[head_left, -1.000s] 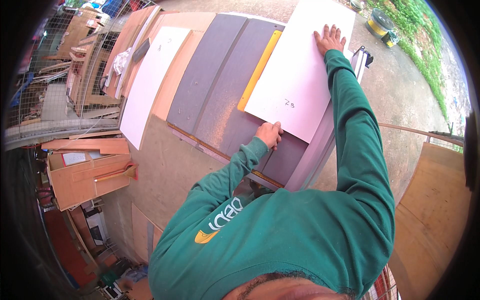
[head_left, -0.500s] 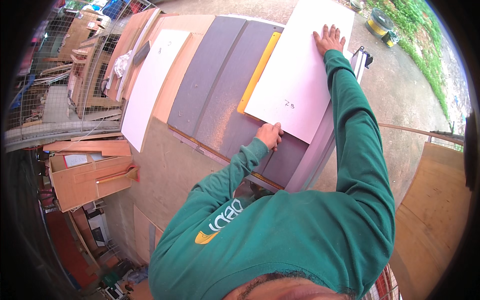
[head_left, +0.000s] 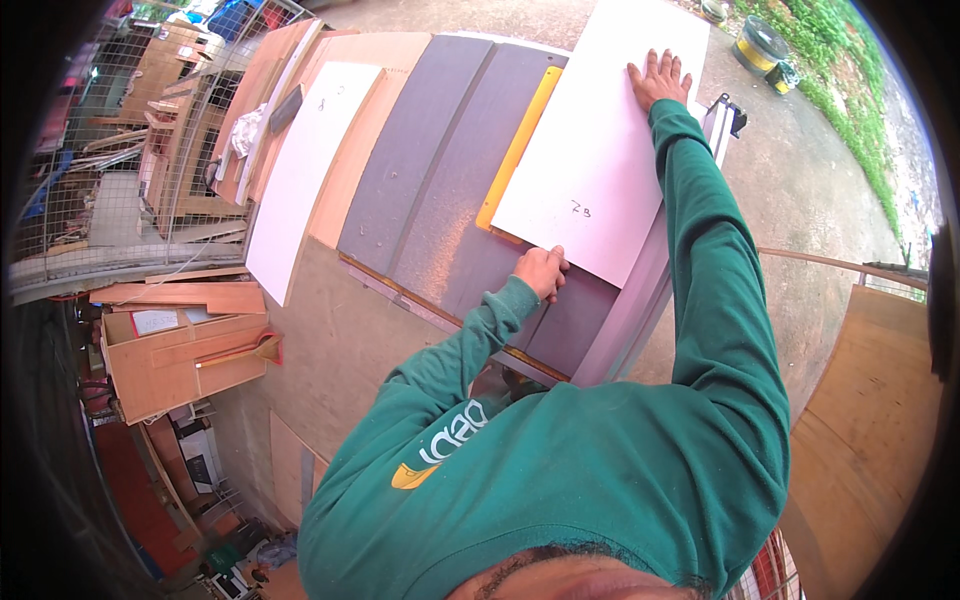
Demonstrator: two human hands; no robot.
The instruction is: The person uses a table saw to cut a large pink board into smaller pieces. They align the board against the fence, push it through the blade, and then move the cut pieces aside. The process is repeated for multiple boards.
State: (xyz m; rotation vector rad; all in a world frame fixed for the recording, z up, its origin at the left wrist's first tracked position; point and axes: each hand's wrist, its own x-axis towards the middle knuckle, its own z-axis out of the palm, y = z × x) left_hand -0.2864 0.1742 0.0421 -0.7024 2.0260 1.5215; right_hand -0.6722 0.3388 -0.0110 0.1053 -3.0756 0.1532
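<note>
A large white board (head_left: 600, 150) with a handwritten mark lies flat on a grey machine table (head_left: 440, 200) that looks like a table saw's. My right hand (head_left: 660, 80) rests on the far part of the board, palm down with fingers spread. At the near edge of the board, my left hand (head_left: 541, 273) has its fingers curled and its thumb along the edge, closed on it. A yellow strip (head_left: 522, 150) runs beside the board's left edge. Along its right edge is a long metal fence (head_left: 640, 275), partly behind my right arm. The board hides any blade.
Another white board (head_left: 315, 165) lies on wooden panels left of the table. Wood scraps and a wire mesh fence (head_left: 95, 215) stand farther left. A wooden cabinet-like box (head_left: 180, 360) is at the lower left. A brown panel (head_left: 860, 430) leans at the right; a dark bucket (head_left: 760, 45) stands beyond.
</note>
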